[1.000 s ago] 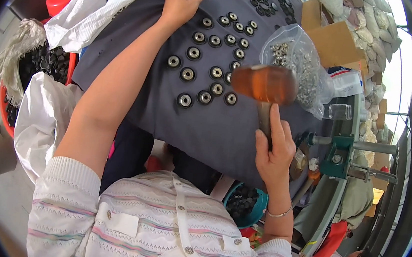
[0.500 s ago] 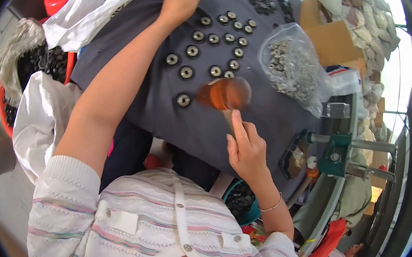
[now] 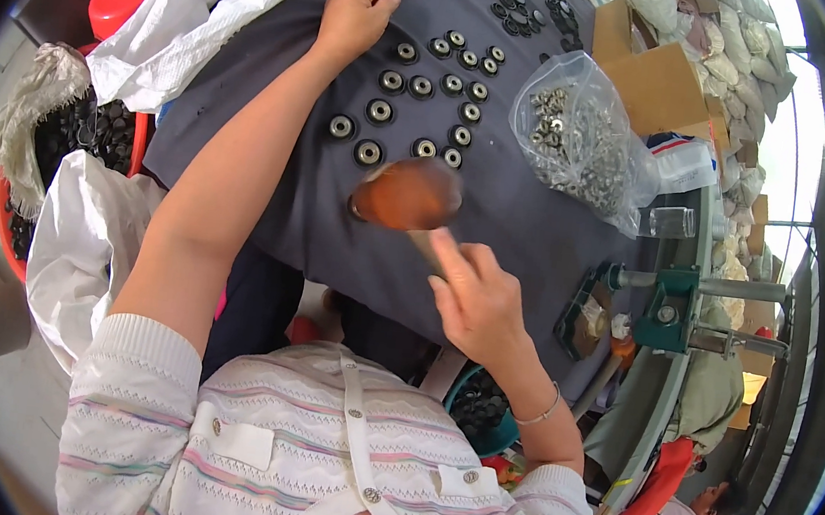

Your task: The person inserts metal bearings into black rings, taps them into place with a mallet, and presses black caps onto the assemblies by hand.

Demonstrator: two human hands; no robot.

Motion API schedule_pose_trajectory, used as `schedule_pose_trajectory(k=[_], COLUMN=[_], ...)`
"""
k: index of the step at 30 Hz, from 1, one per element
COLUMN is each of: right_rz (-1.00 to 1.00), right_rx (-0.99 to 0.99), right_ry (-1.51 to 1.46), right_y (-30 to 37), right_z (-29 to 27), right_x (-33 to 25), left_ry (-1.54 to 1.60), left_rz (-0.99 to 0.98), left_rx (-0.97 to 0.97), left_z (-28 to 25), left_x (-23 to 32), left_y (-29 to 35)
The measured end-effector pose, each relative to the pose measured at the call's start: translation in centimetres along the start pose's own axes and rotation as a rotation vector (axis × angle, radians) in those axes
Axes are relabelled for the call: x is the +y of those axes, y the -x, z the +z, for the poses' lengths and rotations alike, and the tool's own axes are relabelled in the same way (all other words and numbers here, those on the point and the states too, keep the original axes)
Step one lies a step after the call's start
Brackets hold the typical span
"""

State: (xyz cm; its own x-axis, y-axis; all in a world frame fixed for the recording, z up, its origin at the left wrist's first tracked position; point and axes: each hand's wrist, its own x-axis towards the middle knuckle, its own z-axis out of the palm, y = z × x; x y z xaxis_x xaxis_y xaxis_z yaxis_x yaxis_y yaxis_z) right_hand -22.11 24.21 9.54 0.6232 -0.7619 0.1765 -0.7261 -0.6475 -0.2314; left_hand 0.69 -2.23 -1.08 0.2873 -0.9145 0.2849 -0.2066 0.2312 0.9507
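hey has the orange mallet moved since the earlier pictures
Yes, the orange mallet has moved left, farther from the clear bag of metal parts.

The left hand [image 3: 357,22] is fisted, the right hand [image 3: 478,300] gripping, index finger [image 3: 451,254] extended

Head-worn fisheye view, facing down, close above left grip [image 3: 357,22], right grip [image 3: 476,299], grey cloth [image 3: 555,260]

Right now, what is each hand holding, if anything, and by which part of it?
The right hand holds the amber-headed mallet by its handle. The left hand is curled closed, so whether it holds anything cannot be told.
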Motion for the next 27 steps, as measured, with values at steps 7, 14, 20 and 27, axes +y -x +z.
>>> schedule_pose_trajectory(k=[7, 14, 20, 27], right_rz=[0.773, 0.844, 0.791, 0.334], right_rx=[0.447, 0.222, 0.091, 0.358], right_ry=[-0.766, -0.073, 0.503, 0.232], right_y=[6.1, 11.9, 6.8, -3.0], right_z=[-2.9, 0.1, -1.9, -1.9], right_x=[3.8, 9.0, 7.0, 12.0], left_ry=[-0.045, 0.011, -0.293, -0.378], left_rz=[0.102, 0.054, 0.228, 0.307], left_rx=[0.010, -0.060, -0.270, -0.547], left_z=[0.0, -0.5, -1.7, -3.6], left_x=[0.6, -0.6, 0.2, 3.0], left_y=[-0.7, -0.5, 0.1, 2.9])
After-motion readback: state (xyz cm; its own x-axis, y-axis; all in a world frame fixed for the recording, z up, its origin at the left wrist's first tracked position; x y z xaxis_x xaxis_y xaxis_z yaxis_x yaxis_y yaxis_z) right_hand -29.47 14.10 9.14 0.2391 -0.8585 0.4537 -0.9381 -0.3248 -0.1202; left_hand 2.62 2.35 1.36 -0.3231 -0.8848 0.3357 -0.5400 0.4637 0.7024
